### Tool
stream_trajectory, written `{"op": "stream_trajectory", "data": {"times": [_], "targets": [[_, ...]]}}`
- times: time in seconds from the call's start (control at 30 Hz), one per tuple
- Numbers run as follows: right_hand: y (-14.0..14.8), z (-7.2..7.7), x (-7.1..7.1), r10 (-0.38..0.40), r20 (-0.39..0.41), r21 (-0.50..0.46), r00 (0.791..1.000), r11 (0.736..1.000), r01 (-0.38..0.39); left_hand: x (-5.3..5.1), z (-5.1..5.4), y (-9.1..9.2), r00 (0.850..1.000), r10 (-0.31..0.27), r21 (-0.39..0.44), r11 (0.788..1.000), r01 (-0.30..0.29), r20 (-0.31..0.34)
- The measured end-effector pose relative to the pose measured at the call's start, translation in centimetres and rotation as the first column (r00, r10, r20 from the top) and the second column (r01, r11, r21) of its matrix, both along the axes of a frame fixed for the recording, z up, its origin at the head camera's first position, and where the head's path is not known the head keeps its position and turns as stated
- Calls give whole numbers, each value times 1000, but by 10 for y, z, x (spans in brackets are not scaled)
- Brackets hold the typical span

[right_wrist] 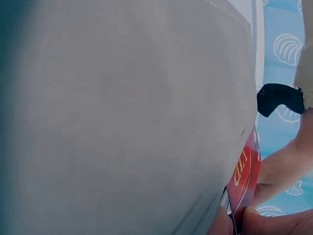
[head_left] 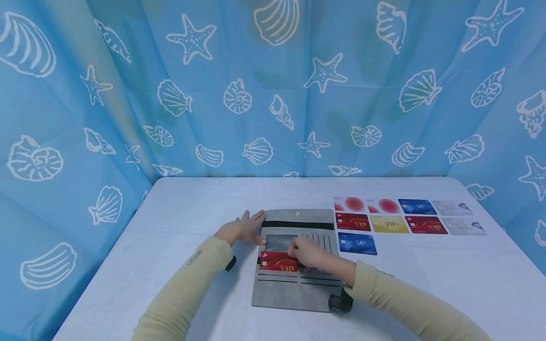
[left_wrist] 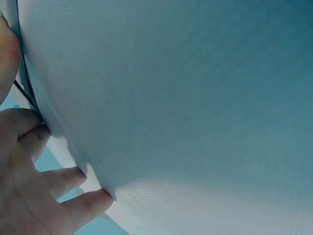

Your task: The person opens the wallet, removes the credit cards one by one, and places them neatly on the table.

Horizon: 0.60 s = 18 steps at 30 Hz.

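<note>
A grey card organizer [head_left: 277, 296] with slots and a black elastic strap lies flat on the table. Over its left slots is a red VIP card [head_left: 277, 261], its lower edge at a slot; how far it is inside I cannot tell. My right hand [head_left: 313, 253] pinches this card at its right end. In the right wrist view, thumb and finger meet at the edge of the red card [right_wrist: 244, 171]. My left hand [head_left: 244, 228] rests by the organizer's upper left edge, fingers spread. Its fingertips touch the white tablecloth in the left wrist view [left_wrist: 54, 181].
Right of the organizer, several cards lie in rows: blue VIP cards [head_left: 357, 243], red VIP cards [head_left: 426, 225], a gold card [head_left: 389, 224], silver cards [head_left: 464, 226] and white cards with red circles [head_left: 350, 204]. A blue curtain [head_left: 273, 128] hangs behind the white table [head_left: 179, 199].
</note>
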State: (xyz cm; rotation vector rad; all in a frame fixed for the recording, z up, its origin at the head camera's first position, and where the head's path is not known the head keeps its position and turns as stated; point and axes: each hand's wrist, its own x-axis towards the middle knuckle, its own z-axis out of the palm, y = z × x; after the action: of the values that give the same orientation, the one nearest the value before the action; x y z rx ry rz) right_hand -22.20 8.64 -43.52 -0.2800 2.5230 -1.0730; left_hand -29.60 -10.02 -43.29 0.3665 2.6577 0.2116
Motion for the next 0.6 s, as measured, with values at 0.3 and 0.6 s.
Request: {"op": "stream_trajectory", "data": {"times": [0.3,0.6], "targets": [[4,8,-7,-52,21,-54,998,997,53,0,-1,0,1000,-2,1,1000,2,-11],[16,23,-15,-48,-10,-58,999,997,47,1,3,1,1000,9,11,1000,-9,15]]}}
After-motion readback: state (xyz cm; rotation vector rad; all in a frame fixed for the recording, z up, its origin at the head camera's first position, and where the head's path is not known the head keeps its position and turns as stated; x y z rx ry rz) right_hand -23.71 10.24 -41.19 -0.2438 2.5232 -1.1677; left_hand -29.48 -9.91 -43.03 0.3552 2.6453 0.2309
